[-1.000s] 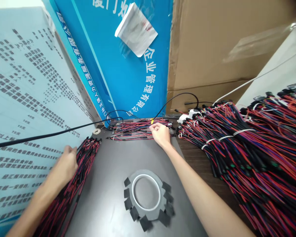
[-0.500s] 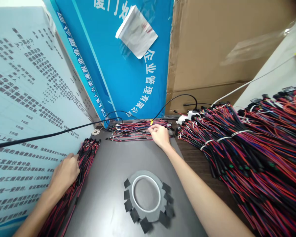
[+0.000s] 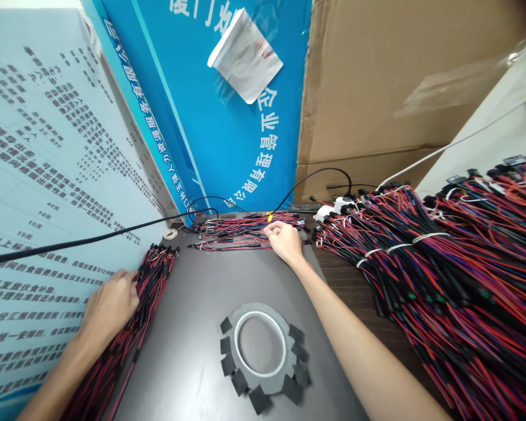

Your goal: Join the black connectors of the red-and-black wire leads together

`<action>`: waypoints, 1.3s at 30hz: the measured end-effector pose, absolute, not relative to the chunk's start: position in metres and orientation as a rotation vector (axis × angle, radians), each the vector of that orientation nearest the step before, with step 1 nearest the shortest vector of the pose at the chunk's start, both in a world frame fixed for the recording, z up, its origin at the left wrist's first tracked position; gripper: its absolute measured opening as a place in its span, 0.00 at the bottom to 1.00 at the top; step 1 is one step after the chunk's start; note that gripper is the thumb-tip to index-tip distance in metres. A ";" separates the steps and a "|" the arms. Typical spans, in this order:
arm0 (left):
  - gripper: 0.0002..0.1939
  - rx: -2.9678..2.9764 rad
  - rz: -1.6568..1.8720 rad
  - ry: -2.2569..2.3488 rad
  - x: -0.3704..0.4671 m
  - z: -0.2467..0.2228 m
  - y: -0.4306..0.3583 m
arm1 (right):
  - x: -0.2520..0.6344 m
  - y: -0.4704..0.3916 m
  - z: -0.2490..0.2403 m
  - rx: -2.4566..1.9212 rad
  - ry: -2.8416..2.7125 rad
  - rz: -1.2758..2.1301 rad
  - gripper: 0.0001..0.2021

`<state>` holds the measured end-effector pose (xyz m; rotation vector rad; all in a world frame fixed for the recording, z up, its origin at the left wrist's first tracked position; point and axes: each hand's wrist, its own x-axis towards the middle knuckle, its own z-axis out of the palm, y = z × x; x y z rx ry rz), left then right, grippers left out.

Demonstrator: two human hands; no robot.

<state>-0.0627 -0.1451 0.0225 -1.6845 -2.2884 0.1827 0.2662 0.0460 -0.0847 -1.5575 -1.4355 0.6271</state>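
At the bottom centre of the frame, a grey ring (image 3: pixel 272 383) with a pale inner rim lies flat on the dark counter (image 3: pixel 179 333), black tabs (image 3: pixel 260 400) sticking out around its sides and near edge. Along the lower left runs a long bundle of red and black wires (image 3: pixel 155 283). The left hand (image 3: pixel 115 301) is over its outer side, fingers curled down toward the wires; their tips are hidden, so I cannot tell whether they grasp any.

Filling the right of the frame, thick heaps of wire harnesses (image 3: pixel 460 280), some bound with white ties (image 3: pixel 398 246), lie beside the counter over a dark wood-grained surface (image 3: pixel 348 295).

Farther off, right of centre, the right hand (image 3: pixel 284 240) is at a row of red and black wires (image 3: pixel 232 224) lying crosswise at the counter's far end. Its fingers are bent with the tips drawn together; whether a wire is pinched between them is too small to tell. A yellow tag (image 3: pixel 270 217) shows just beyond them. A small pale coil (image 3: pixel 170 234) sits near the far left corner.

At the back stand a blue board (image 3: pixel 228 152) bearing a crumpled white paper (image 3: pixel 248 58) and, upper right, brown cardboard (image 3: pixel 368 82).
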 end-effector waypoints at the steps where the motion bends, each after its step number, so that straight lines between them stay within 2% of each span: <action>1: 0.26 -1.662 0.182 -2.276 -0.061 0.026 -0.147 | 0.266 0.046 -0.084 -1.562 -1.436 0.632 0.09; 8: 0.26 -1.650 0.126 -2.250 -0.062 0.045 -0.146 | 0.266 0.046 -0.084 -1.561 -1.448 0.634 0.08; 18: 0.25 -1.774 0.150 -2.284 -0.083 0.013 -0.132 | 0.267 0.043 -0.078 -1.588 -1.458 0.658 0.07; 24: 0.26 -1.818 0.173 -2.318 -0.085 0.015 -0.133 | 0.267 0.041 -0.075 -1.598 -1.465 0.663 0.08; 28: 0.33 -1.833 0.084 -2.248 -0.080 0.013 -0.140 | 0.266 0.040 -0.074 -1.600 -1.471 0.662 0.08; 35: 0.55 -1.818 0.159 -2.346 -0.073 -0.011 -0.148 | 0.266 0.038 -0.074 -1.638 -1.502 0.648 0.08; 39: 0.53 -1.881 0.169 -2.389 -0.083 -0.014 -0.148 | 0.267 0.039 -0.075 -1.629 -1.510 0.649 0.08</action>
